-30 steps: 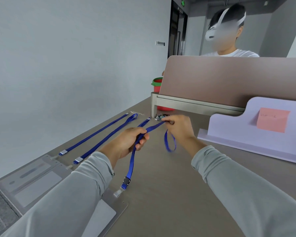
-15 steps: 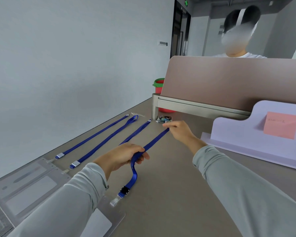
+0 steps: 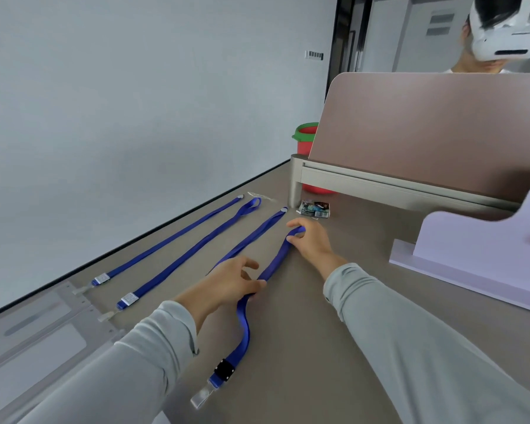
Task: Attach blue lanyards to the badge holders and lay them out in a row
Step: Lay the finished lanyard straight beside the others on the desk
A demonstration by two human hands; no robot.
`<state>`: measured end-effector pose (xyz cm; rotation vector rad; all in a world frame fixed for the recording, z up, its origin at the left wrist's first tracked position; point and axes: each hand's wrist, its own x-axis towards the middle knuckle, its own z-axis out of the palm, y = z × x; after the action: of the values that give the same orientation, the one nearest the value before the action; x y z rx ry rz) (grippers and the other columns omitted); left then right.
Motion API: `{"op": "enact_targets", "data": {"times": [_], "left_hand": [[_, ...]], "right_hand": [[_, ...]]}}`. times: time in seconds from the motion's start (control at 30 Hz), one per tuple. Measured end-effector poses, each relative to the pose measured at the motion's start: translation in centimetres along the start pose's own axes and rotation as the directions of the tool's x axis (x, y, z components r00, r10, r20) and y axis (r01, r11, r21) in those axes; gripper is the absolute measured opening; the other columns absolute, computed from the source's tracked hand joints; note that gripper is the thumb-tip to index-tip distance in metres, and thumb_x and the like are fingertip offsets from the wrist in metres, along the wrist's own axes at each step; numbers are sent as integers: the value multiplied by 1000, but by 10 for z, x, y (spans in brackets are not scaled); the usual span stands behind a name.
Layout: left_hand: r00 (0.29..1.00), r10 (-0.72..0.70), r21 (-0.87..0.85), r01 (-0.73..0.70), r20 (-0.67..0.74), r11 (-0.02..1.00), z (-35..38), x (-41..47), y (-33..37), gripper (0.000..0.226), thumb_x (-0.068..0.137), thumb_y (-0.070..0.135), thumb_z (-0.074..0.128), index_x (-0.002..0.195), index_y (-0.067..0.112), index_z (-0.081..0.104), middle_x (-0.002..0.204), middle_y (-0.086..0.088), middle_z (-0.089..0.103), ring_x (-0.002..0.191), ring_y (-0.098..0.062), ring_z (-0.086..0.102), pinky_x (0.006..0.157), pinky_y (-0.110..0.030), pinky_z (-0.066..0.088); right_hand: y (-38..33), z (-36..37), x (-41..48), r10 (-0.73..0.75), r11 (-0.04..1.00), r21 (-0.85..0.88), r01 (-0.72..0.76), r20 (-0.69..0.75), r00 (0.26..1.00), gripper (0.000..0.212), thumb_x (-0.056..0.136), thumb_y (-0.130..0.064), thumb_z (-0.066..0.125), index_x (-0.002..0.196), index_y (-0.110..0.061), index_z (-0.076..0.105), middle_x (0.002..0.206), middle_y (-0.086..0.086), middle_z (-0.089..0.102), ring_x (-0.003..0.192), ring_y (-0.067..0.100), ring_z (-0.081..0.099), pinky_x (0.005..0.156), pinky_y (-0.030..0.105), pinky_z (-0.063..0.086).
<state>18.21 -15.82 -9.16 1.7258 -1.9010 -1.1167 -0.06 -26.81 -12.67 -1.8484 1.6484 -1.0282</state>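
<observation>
Four blue fabric lanyards lie roughly parallel on the grey-brown counter (image 3: 303, 347), running from lower left toward the upper middle of the frame. The nearest lanyard (image 3: 274, 264) stretches between both hands. The right hand (image 3: 311, 240), just right of centre, pinches its far looped end between thumb and fingertips. The left hand (image 3: 227, 284), at centre, presses the strap's middle onto the counter with its fingers spread rather than clenched; whether any finger curls under the strap cannot be told. Below that hand the strap bends and runs down to a black buckle (image 3: 224, 369) and a clear plastic clip tab (image 3: 203, 396) at lower centre.

The third lanyard (image 3: 257, 231) lies just left of it, partly hidden by the left hand. Two more lanyards (image 3: 178, 264) lie further left, their metal-crimped ends meeting clear plastic badge holders (image 3: 34, 328) at the lower left edge. A small printed packet (image 3: 315, 208) sits beside the beige divider post (image 3: 296, 182) above the right hand.
</observation>
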Motion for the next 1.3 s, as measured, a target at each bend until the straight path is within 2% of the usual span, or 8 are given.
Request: {"op": "enact_targets", "data": {"times": [0.13, 0.33, 0.5, 0.6, 0.73, 0.83, 0.97, 1.3], "left_hand": [[999, -17, 90, 20, -29, 996, 3, 9, 3, 40, 87, 33, 58, 124, 23, 47, 103, 3, 58, 95, -12, 56, 87, -27, 44], [999, 10, 249, -1, -35, 968, 6, 11, 8, 38, 88, 30, 58, 123, 23, 47, 94, 6, 55, 90, -11, 54, 82, -25, 45], [997, 73, 346, -67, -6, 936, 6, 7, 7, 38, 91, 25, 54, 128, 26, 47, 98, 5, 56, 91, -9, 52, 84, -24, 44], [996, 88, 355, -80, -7, 931, 4, 6, 7, 39, 92, 24, 53, 130, 25, 47, 95, 6, 56, 92, -9, 51, 86, -24, 41], [995, 101, 387, -93, -1, 917, 3, 6, 7, 41, 93, 22, 52, 133, 24, 45, 108, 1, 62, 105, -14, 55, 90, -25, 41], [993, 117, 401, -112, 12, 909, 3, 6, 6, 41, 93, 22, 51, 133, 23, 45, 112, 0, 63, 108, -14, 55, 92, -24, 40], [992, 119, 412, -126, 42, 902, 2, 7, 6, 42, 93, 22, 51, 134, 23, 43, 110, 0, 63, 106, -13, 55, 92, -23, 39], [988, 138, 422, -153, 67, 893, 0, 10, 3, 42, 94, 23, 49, 135, 23, 43, 98, 4, 58, 92, -8, 50, 89, -23, 39]], "right_hand": [[10, 3, 14, -18, 998, -60, 14, -66, 998, 24, 80, -7, 66, 103, -14, 62, 114, 4, 60, 98, 21, 59, 90, 31, 48], [13, 0, 19, -42, 933, -359, 16, -64, 997, 34, 84, -22, 65, 115, -12, 59, 133, 7, 43, 124, 27, 37, 99, 36, 39], [12, 5, 16, -95, 846, -521, 111, 58, 994, 27, 94, -21, 47, 114, -11, 61, 126, 6, 57, 122, 29, 44, 96, 39, 40], [12, 6, 18, -27, 856, -509, 90, 130, 991, 27, 96, -21, 40, 100, -6, 62, 115, 12, 61, 111, 32, 52, 88, 40, 44], [9, 5, 18, -16, 831, -540, 130, 211, 977, 36, 98, -26, 35, 120, -4, 53, 138, 11, 45, 125, 29, 43, 99, 39, 38], [7, 6, 16, -77, 839, -531, 123, 107, 991, 41, 95, -28, 46, 130, -8, 46, 144, 9, 35, 129, 28, 37, 101, 40, 39], [5, 9, 15, -44, 864, -502, 32, -12, 999, 41, 90, -33, 56, 120, -6, 49, 127, 9, 46, 110, 27, 52, 83, 39, 47], [8, 17, 23, -9, 842, -534, 80, 134, 991, 29, 97, -27, 38, 88, -6, 56, 105, 12, 63, 97, 30, 58, 69, 34, 40]]}}
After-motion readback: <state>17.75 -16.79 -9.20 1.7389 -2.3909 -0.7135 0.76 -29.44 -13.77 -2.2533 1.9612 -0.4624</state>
